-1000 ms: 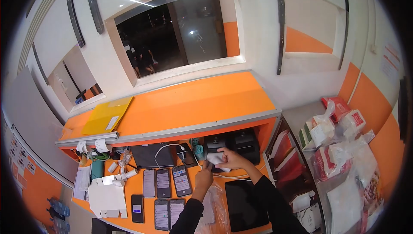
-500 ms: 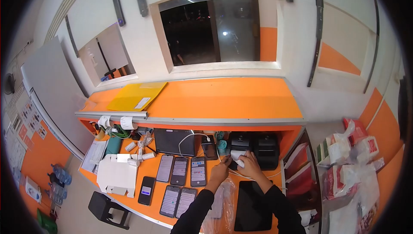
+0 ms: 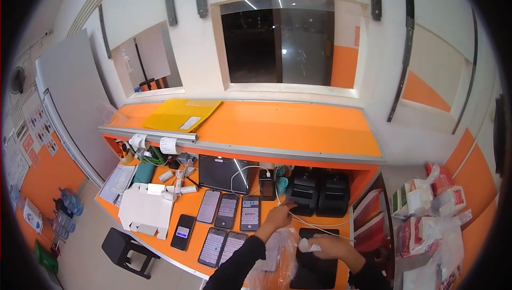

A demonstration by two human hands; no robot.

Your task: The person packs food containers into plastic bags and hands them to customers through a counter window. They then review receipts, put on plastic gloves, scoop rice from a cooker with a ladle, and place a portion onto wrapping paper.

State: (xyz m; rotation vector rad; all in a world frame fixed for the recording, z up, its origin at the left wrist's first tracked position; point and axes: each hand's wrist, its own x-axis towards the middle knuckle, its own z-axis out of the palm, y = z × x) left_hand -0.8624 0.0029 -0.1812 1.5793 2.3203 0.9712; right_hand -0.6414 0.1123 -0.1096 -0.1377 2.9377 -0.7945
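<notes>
My right hand (image 3: 336, 250) is closed around a small white paper roll (image 3: 306, 245), above a black tablet-like slab (image 3: 316, 275) on the orange desk. Near the front left corner of a black receipt printer (image 3: 304, 193) is my left hand (image 3: 280, 217), its fingers drawn together; whatever they pinch is too small to make out. A white cable (image 3: 314, 224) runs past these fingers along the printer's front. A second black printer (image 3: 334, 194) stands beside the first. Clear plastic wrap (image 3: 274, 260) lies below my left forearm.
Several phones, among them a dark one (image 3: 183, 232), lie left of my arms. Behind them stands a black laptop (image 3: 221, 173). A flattened white box (image 3: 145, 212) and loose paper rolls (image 3: 188, 189) are further left. An orange shelf (image 3: 277, 124) overhangs the desk's back. Plastic bags (image 3: 426, 226) hang at right.
My right hand has drawn back from the printer toward me, bringing the white roll over the black slab. My left hand stays near the printer's front. The view has shifted slightly.
</notes>
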